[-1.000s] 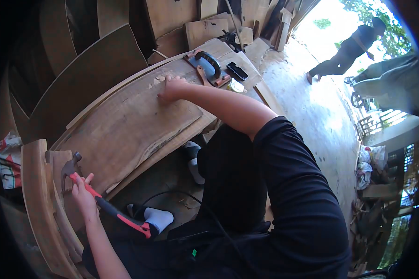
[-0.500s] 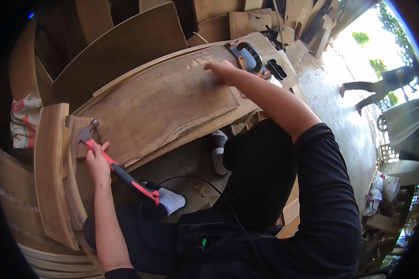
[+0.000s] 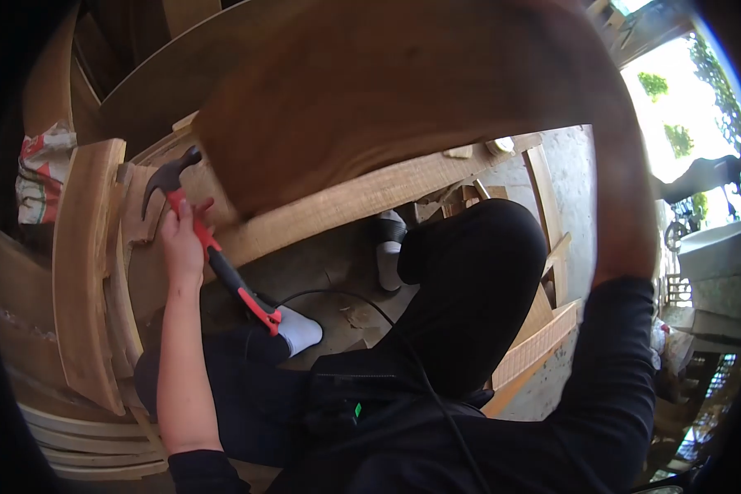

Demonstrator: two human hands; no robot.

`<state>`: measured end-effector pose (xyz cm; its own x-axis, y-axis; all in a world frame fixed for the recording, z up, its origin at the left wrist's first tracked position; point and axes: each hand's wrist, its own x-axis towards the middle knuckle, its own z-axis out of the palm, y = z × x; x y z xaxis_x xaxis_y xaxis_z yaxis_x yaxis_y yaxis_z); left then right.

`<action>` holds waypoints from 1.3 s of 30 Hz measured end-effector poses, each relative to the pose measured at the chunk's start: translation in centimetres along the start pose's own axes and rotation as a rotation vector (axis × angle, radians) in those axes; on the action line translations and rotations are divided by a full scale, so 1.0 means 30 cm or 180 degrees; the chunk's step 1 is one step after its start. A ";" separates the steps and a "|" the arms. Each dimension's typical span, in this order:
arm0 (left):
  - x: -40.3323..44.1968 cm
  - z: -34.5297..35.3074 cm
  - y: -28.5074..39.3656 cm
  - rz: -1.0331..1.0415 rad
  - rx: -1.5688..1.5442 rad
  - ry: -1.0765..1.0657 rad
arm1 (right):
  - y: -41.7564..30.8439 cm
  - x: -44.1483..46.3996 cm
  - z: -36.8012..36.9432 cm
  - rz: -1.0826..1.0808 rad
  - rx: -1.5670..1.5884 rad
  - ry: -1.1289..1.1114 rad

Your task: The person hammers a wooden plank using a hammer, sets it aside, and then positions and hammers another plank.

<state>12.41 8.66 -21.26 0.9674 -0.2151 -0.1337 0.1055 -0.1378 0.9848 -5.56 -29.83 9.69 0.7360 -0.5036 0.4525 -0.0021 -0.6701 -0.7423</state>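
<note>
My left hand (image 3: 184, 240) is wrapped round the handle of a claw hammer (image 3: 237, 284) with a red and black grip, its steel head pointing up and left. A broad brown wooden board (image 3: 395, 90) is tilted up across the top of the view and blurred by motion. Its lower left corner hangs close to the hammer head, over a lighter plank (image 3: 370, 183). My right hand (image 3: 570, 18) is raised at the board's far right end; it is smeared and partly cut off at the top edge, with its fingers hidden.
A thick wooden piece (image 3: 90, 276) stands on edge at the left, near a red and white sack (image 3: 43, 174). My sock-covered foot (image 3: 301, 331) rests below the hammer. A black cable (image 3: 337, 292) crosses my lap. A slatted wooden piece (image 3: 535, 350) lies beside my knee.
The board that lay flat has been lifted and tilted up towards the camera. My right arm has moved up and to the right. My left hand still holds the hammer, slightly higher in view.
</note>
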 end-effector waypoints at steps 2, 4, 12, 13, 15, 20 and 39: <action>-0.047 0.044 0.053 -0.0412 -0.0408 -0.0312 | -0.171 -0.002 -0.105 -0.0654 0.0006 0.0009; -0.056 0.047 0.042 -0.0537 -0.0386 -0.0387 | -0.280 -0.029 -0.172 -0.1303 -0.0415 0.0071; -0.030 0.033 -0.042 -0.1189 -0.0866 -0.0416 | -0.320 0.000 -0.147 -0.2042 -0.2031 -0.0421; -0.030 0.031 -0.038 -0.1168 -0.0859 -0.0365 | -0.316 0.025 -0.127 -0.2031 -0.2124 -0.0438; -0.047 0.021 -0.035 -0.1135 -0.0813 -0.0298 | -0.288 0.077 -0.097 -0.1925 -0.2216 -0.0473; -0.077 0.010 -0.045 -0.1055 -0.0620 -0.0205 | -0.371 0.106 -0.079 -0.1162 -0.2084 -0.1129; 0.029 -0.037 -0.145 -0.1243 -0.0238 -0.0470 | -0.374 -0.253 -0.756 -0.0701 -0.2973 0.0551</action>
<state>13.06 10.16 -25.53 0.8086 -0.2976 -0.5075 0.4793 -0.1671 0.8616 -26.48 -30.87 25.79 0.6746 -0.3383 0.6561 -0.4672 -0.8838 0.0246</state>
